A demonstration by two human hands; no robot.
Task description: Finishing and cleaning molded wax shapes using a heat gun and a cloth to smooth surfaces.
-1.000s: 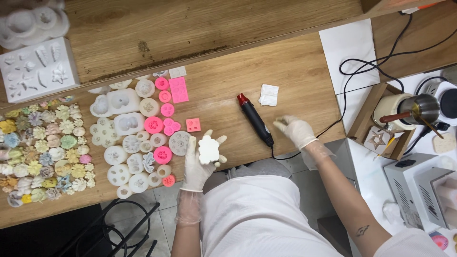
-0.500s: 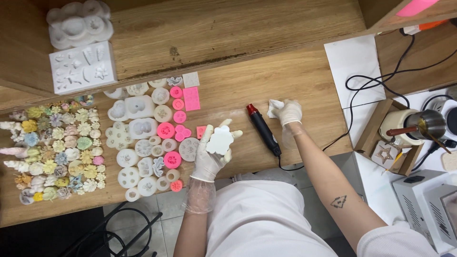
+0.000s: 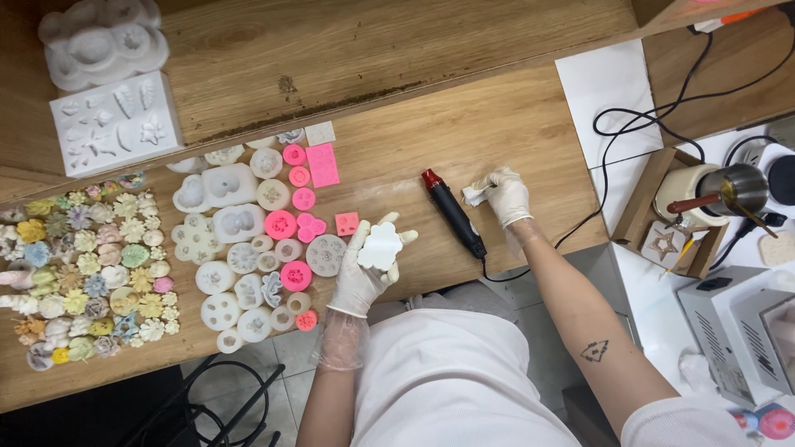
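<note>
My left hand (image 3: 366,273), in a clear glove, holds a white flower-shaped silicone mould (image 3: 380,246) up above the table's front edge. My right hand (image 3: 505,195), also gloved, rests on the wooden table (image 3: 497,116) and grips a small crumpled white tissue (image 3: 474,194). A black heat gun with a red tip (image 3: 452,213) lies on the table just left of my right hand, its cord trailing to the right.
White and pink silicone moulds (image 3: 265,223) lie in a cluster left of my left hand. Several pastel flower pieces (image 3: 91,265) cover the far left. Two large white moulds (image 3: 112,83) lean at the back. A metal pot on a wooden stand (image 3: 704,194) and grey machine (image 3: 737,339) stand right.
My right hand moved left from the table's front edge to the white tissue and took hold of it. My left hand lifted the flower mould slightly up and right.
</note>
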